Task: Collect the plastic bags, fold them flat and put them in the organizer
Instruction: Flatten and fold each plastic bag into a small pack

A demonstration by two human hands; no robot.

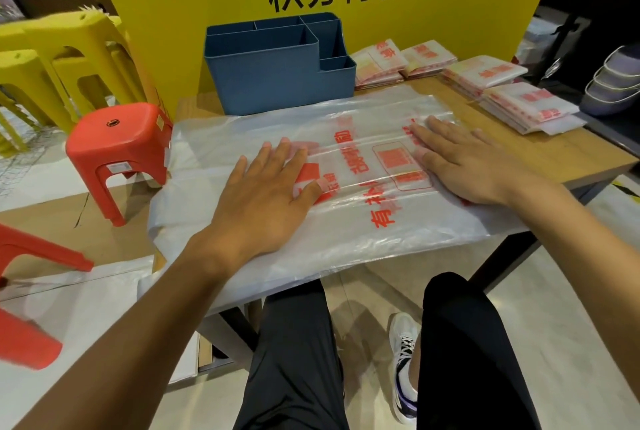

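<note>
Behind our hands a yellow sign (346,31) closes off the view, and under them runs the table (571,152), small and wood-topped. Across nearly all of it lies the bag (363,228), clear plastic with red print, spread out and hanging past the near and left edges. We have the left hand (266,194) flat on its left half and the right hand (464,166) flat on its right half, fingers straight and pressing, gripping nothing. We judge this the smoothing step, before any fold. Beyond the left hand's fingertips stands the blue organizer (277,72), its compartments showing nothing inside. Beyond and to the right of the right hand sit four folded stacks (485,83). Next, we think, a long edge must be lifted and brought over evenly, pressing air out so the film stays put.
</note>
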